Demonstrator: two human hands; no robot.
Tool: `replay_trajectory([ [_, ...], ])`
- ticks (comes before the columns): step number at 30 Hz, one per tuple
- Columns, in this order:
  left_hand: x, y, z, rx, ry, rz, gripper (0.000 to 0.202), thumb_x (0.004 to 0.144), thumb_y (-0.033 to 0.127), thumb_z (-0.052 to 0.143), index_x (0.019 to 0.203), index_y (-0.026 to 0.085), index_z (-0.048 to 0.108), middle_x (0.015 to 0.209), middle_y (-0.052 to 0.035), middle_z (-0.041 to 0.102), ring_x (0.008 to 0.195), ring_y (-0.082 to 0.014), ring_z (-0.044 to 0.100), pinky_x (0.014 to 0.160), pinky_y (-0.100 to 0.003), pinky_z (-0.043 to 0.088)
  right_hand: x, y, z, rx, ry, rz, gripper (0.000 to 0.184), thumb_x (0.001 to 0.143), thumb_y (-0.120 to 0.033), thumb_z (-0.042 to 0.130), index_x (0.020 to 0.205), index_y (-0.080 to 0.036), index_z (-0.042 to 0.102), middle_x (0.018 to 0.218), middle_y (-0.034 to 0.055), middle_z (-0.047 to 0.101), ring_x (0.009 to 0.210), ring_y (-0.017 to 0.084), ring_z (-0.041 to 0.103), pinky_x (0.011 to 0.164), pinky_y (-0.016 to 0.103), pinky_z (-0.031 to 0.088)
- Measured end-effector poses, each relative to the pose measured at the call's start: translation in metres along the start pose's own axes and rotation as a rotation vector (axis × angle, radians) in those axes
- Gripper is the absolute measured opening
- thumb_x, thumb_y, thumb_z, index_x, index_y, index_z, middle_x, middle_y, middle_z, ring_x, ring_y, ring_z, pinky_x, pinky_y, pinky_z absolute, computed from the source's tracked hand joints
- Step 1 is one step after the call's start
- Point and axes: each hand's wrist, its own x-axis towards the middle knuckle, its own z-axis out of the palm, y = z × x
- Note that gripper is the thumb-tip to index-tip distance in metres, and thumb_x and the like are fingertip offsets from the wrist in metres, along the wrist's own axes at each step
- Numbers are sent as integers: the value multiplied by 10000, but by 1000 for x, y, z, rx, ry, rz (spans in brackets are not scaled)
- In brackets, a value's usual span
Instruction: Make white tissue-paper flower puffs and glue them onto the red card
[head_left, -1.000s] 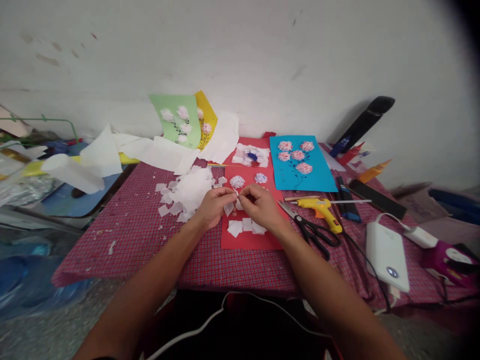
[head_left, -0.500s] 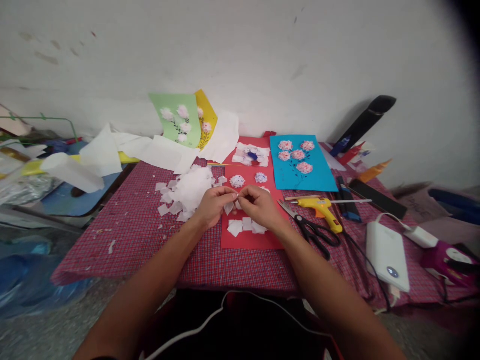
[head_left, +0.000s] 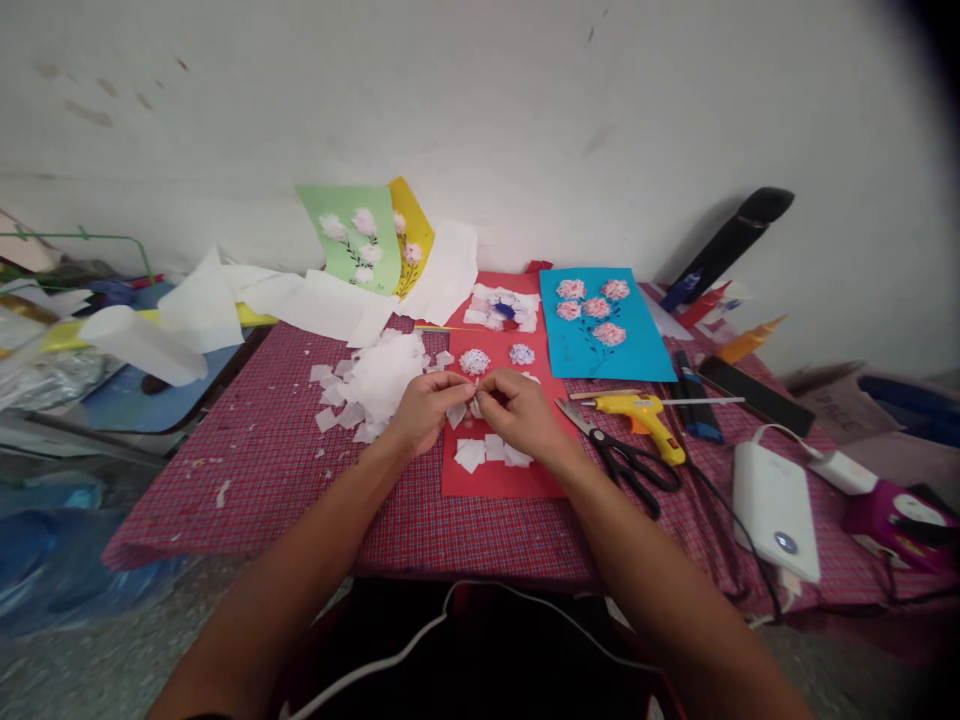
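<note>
- Left hand (head_left: 427, 410) and right hand (head_left: 519, 412): closed in a pinch on a small white tissue piece (head_left: 471, 402), mostly hidden by the fingers
- Below: red card (head_left: 480, 484) bearing white tissue squares (head_left: 471, 456)
- Left: crumpled tissue pile (head_left: 382, 376)
- Right: yellow hot glue gun (head_left: 643, 420), black-handled scissors (head_left: 630, 464)

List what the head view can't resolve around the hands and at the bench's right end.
Head view, white paper piece: the fingers of the left hand and right hand hide its shape.
Head view, red card: both hands hide what lies beneath them.
Head view, magenta object: too dim and small to identify.
</note>
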Motion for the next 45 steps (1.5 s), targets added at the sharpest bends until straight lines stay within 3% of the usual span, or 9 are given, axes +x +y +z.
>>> replay_trajectory([
  [13,1,-1,-1,32,11,10,218,718,301,832,775,129,712,685,-15,666,548,-123,603,564,-281,497,0,-2,0,13,3,28,177,889,-215,541,713,-209,542,708,3,583,658,146,521,619,287,383],
  [19,0,-2,1,85,23,44,212,737,318,820,758,141,704,668,-9,659,549,-117,597,584,-271,492,-1,-3,0,90,-12,106,146,876,-239,575,736,-200,588,709,2,609,643,137,531,602,272,397],
  [27,1,-6,-2,226,11,132,185,811,342,758,795,162,717,655,-8,668,579,-121,608,594,-248,469,1,-4,-1,161,-7,196,262,897,-306,577,660,-200,548,630,-20,555,600,125,488,570,264,368],
  [32,1,-5,-2,224,23,117,206,809,364,758,814,162,717,649,-15,673,569,-120,596,552,-237,440,1,-4,-2,162,-13,174,274,911,-318,578,665,-201,548,638,-19,548,614,129,486,587,268,380],
  [45,-1,0,1,91,-6,93,216,773,338,793,810,146,704,674,-10,670,576,-130,627,626,-279,502,-1,-2,-4,146,-35,31,239,968,-304,534,744,-219,533,744,9,594,704,159,548,683,298,440],
])
